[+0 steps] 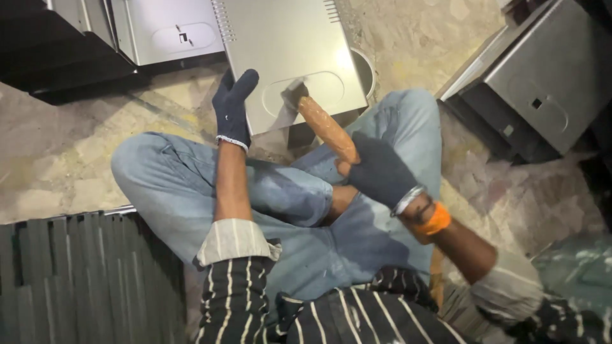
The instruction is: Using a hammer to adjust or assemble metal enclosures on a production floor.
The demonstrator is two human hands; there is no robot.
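Head view: gloved left hand lies flat, fingers spread, on metal panel; right hand clenches hammer, head at panel's stamped oval, oval seemingly still unbroken.

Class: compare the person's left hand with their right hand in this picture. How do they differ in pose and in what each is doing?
The left hand lies open on the grey metal panel; the right hand is closed around a wooden tool handle. The left wrist is bare; the right carries an orange band. Both wear dark gloves.
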